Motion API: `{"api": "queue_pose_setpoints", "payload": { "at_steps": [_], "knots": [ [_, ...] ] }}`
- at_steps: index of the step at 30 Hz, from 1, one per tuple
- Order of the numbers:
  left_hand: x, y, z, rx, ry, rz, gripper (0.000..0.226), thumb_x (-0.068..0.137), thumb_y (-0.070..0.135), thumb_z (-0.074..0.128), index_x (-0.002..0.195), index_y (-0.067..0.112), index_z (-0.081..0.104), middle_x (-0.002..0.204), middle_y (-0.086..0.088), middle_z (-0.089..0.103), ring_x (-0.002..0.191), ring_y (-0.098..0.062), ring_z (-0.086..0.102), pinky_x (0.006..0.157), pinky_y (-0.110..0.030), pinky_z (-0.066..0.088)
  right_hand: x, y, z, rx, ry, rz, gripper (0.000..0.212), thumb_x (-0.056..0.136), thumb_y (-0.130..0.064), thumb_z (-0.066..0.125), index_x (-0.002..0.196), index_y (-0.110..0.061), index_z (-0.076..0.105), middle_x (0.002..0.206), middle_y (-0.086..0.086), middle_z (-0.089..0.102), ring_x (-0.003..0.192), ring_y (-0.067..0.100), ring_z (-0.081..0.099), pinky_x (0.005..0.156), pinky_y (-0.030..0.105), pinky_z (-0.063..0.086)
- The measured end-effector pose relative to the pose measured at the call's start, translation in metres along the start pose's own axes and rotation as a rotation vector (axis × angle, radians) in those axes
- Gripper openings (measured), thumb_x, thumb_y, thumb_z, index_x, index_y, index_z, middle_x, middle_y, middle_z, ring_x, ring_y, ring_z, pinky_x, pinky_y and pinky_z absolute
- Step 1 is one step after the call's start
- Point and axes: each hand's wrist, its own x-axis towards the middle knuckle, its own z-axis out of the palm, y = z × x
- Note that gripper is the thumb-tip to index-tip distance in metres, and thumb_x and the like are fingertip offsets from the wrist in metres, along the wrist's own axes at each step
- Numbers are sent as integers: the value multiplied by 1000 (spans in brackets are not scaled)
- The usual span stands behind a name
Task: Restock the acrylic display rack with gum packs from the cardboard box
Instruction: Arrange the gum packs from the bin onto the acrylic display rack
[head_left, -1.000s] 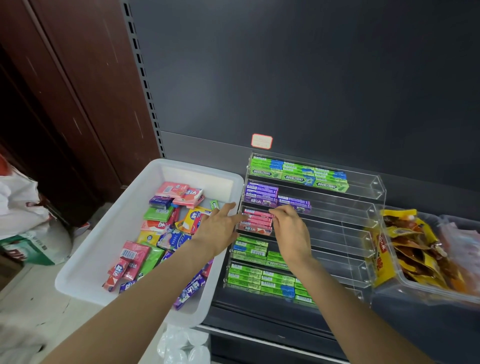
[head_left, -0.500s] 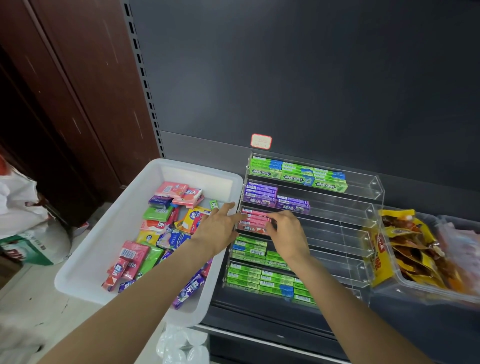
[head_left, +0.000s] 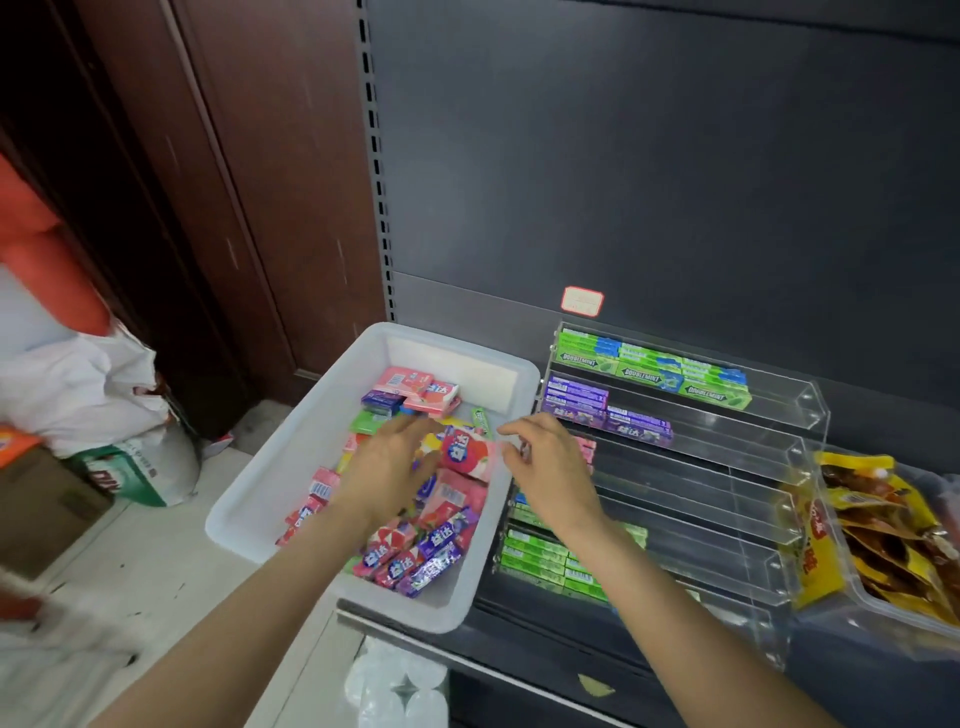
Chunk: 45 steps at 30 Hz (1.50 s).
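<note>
clear glossy acrylic rack (head_left: 727, 467), white plastic bin (head_left: 270, 483)

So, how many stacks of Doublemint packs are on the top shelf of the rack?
3, side by side: left stack, middle stack, right stack. Packs behind them may be hidden.

head-worn view, looking down, close

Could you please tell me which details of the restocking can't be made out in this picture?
- Head view: the left hand covers the packs beneath it in the white bin, so whether it grips one is unclear.
- The right hand hides most of the pink packs in the acrylic rack.
- The red-bordered label is too small to read.
</note>
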Motion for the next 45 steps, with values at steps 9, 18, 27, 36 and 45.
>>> {"api": "queue_pose_setpoints", "payload": {
  "at_steps": [9,18,27,36,45],
  "knots": [
    [-46,-138,-63,146,-22,-243,55,91,22,57,142,16,37,145,-8,36,128,-29,39,107,-43,34,15,-85,108,33,-205,8,33,94,-22,55,126,-14,58,122,5,56,113,19,53,95,29,40],
    [-52,-183,-66,-164,-293,-164,57,95,31,51,147,27,27,140,-3,46,106,-23,55,94,-29,40,28,-124,178,3,-447,136,44,84,-19,68,126,-15,58,126,6,60,112,20,58,98,33,45],
    [-40,-169,-67,-176,-99,-74,49,91,23,58,137,15,44,139,-2,41,129,-20,38,109,-32,32,31,-107,154,7,-214,236,17,85,-10,66,102,-13,68,104,1,65,88,9,55,78,20,42],
    [-9,-121,-27,-103,-311,170,37,87,23,64,124,19,58,133,0,50,121,-18,45,101,-27,36,3,-72,92,86,111,448,13,85,-5,64,93,-15,64,90,2,65,81,17,62,77,27,49],
    [-6,-121,4,206,-655,268,42,75,38,74,111,19,63,117,-5,50,112,-22,42,93,-32,39,-10,-68,93,94,94,446,9,86,-9,64,93,-14,65,82,-6,62,65,-7,54,57,-1,38]
  ]
}}
